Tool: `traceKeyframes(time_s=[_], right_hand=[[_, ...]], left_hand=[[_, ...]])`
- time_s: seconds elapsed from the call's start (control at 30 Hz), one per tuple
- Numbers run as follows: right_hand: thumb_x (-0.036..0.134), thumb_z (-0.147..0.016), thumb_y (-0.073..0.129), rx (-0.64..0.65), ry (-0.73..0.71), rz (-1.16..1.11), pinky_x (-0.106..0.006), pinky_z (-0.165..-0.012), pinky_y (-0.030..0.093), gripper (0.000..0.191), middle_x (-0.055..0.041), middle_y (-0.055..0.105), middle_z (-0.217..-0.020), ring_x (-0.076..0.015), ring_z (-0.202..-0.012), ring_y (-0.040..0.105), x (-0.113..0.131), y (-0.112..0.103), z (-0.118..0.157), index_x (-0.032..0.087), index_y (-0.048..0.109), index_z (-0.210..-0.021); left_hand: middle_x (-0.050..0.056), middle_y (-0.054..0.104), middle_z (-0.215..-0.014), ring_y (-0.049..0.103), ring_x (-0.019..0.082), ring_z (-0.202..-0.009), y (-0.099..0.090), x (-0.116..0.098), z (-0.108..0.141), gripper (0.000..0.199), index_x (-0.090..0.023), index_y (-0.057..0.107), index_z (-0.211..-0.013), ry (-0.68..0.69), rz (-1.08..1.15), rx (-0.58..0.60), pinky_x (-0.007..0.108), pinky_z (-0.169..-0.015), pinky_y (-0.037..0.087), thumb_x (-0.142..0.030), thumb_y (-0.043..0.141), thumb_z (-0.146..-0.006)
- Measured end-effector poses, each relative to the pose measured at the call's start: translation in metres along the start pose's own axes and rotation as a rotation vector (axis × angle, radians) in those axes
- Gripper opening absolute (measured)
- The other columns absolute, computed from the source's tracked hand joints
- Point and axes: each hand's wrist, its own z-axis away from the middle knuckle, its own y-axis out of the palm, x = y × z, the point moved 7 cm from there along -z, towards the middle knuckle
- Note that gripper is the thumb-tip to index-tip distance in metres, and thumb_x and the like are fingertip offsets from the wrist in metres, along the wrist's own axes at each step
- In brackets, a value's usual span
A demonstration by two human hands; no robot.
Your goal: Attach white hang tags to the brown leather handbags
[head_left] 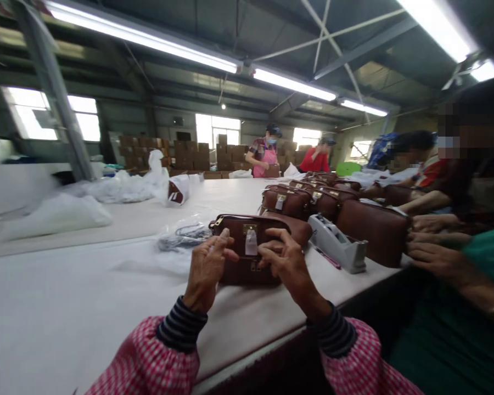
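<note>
A dark brown bag (235, 274) stands upright on the white table, with a gold zipper end at its top left. A whitish tag or wrap (251, 242) hangs at the gold clasp on its front. My left hand (209, 263) is at the bag's left front, fingers partly bent and apart, with nothing visible in them. At the right front is my right hand (287, 263), its curled fingertips close to the whitish piece. Whether those fingers pinch something is too small to tell.
Right of the bag stands a grey tape dispenser (337, 244) beside a pink pen (328, 258). Several brown bags (325, 203) fill the table behind. A co-worker's hands (436, 247) touch a large brown bag (372, 230). Clear plastic (185, 236) lies left.
</note>
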Motion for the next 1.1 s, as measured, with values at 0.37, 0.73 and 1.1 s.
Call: traceKeyframes(time_s=[0.37, 0.73, 1.1], right_hand=[[0.039, -0.091, 0.064, 0.239, -0.043, 0.196, -0.027, -0.062, 0.04, 0.022, -0.0023, 0.068, -0.082, -0.0139, -0.068, 0.053, -0.01, 0.064, 0.061, 0.019, 0.074, -0.09], [0.039, -0.073, 0.08, 0.209, 0.164, -0.092, -0.023, -0.046, 0.022, 0.027, -0.0002, 0.061, -0.058, -0.0065, -0.048, 0.033, -0.024, 0.101, 0.05, 0.015, 0.069, -0.067], [0.034, -0.082, 0.066, 0.137, 0.041, 0.086, -0.025, -0.05, 0.029, 0.023, 0.0018, 0.05, -0.056, -0.0101, -0.053, 0.037, -0.023, 0.089, 0.057, 0.016, 0.072, -0.069]], left_hand=[[0.015, 0.074, -0.094, 0.056, 0.007, -0.06, -0.01, 0.035, 0.03, 0.059, -0.011, 0.069, -0.105, -0.156, 0.57, 0.113, 0.013, -0.039, 0.023, -0.065, 0.055, -0.087], [0.017, 0.075, -0.097, 0.058, 0.009, -0.062, -0.008, 0.042, 0.034, 0.066, -0.008, 0.076, -0.089, -0.245, 0.634, 0.182, 0.016, -0.043, 0.027, -0.07, 0.054, -0.085], [0.01, 0.073, -0.077, 0.044, 0.005, -0.046, -0.014, 0.056, 0.03, 0.053, -0.011, 0.073, -0.074, -0.173, 0.391, 0.104, 0.019, -0.04, 0.024, -0.063, 0.064, -0.08]])
